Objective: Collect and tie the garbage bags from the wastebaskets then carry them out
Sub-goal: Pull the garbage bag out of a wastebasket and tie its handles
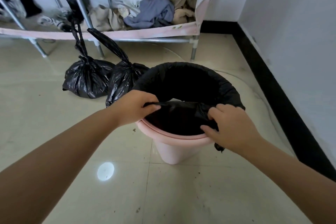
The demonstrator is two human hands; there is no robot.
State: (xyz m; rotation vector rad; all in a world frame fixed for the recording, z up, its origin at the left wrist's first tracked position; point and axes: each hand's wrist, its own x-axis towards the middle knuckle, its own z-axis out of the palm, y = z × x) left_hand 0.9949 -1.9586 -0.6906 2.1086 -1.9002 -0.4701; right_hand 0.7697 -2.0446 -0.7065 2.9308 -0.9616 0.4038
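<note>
Already the near hem of the garbage bag (183, 85) is pinched by the left hand (133, 108) and the right hand (230, 127), while its far hem is stretched over the wastebasket (179, 148) rim beyond the fingers.

I see a round pink plastic wastebasket (179, 148) standing upright. A thin black plastic garbage bag (183, 85) lines it, folded over the far rim and lifted off the near rim. Two tied black plastic bags (87, 78) (123, 80) sit just left of the wastebasket, knots up.
</note>
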